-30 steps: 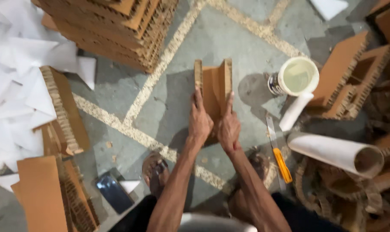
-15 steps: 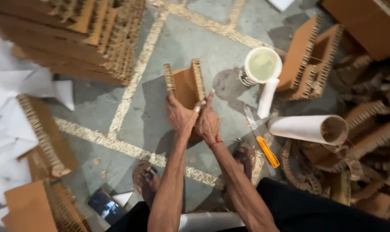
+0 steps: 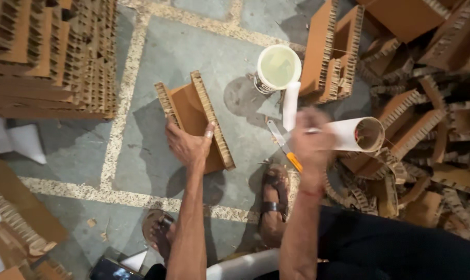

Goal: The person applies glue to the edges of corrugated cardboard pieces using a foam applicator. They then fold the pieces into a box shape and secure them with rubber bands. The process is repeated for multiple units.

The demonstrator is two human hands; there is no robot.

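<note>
My left hand (image 3: 187, 146) grips a brown U-shaped honeycomb cardboard piece (image 3: 193, 111) that stands on the stone floor, with the thumb against its right wall. My right hand (image 3: 312, 141) is off the piece and blurred with motion. It hovers just left of a white paper tube (image 3: 358, 134) and above an orange-handled knife (image 3: 288, 151). Its fingers look curled, but the blur hides whether anything is in them.
A white bucket of pale liquid (image 3: 277, 67) stands behind the knife, with a white roller (image 3: 290, 105) beside it. Honeycomb cardboard is stacked at the top left (image 3: 48, 52) and heaped on the right (image 3: 426, 119). My sandalled feet (image 3: 273, 205) rest below. White paper sheets (image 3: 22, 142) lie at the left.
My right hand has let go of the cardboard piece and swung right toward the paper tube and knife. My left hand stays on the piece. The view has shifted.
</note>
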